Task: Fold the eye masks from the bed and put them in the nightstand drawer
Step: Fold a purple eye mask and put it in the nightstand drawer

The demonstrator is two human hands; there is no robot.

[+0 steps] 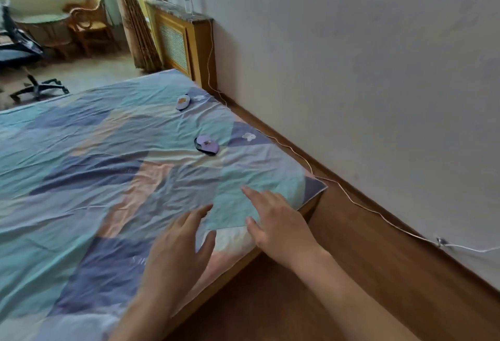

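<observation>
We hold both bare hands over the near corner of the bed, which is covered by a wrinkled patchwork sheet (113,151) of teal, slate-blue and peach panels; we take that corner as our landmark. Our left hand (178,254) hovers palm down just inside the corner, fingers spread and gripping nothing. Our right hand (278,221) reaches over the corner itself, fingers extended and apart, also empty; whether its fingertips touch the cloth we cannot tell.

Beyond the corner, further up the bed, lies a folded lilac fabric eye mask with a dark strap (207,145). Well past it, near the far edge, lies a second folded pale eye mask with an orange patch (183,101). Both are apart from our hands.

A thin white cable (351,200) runs along the brown wooden floor beside the corner, following the white wall (351,56).
</observation>
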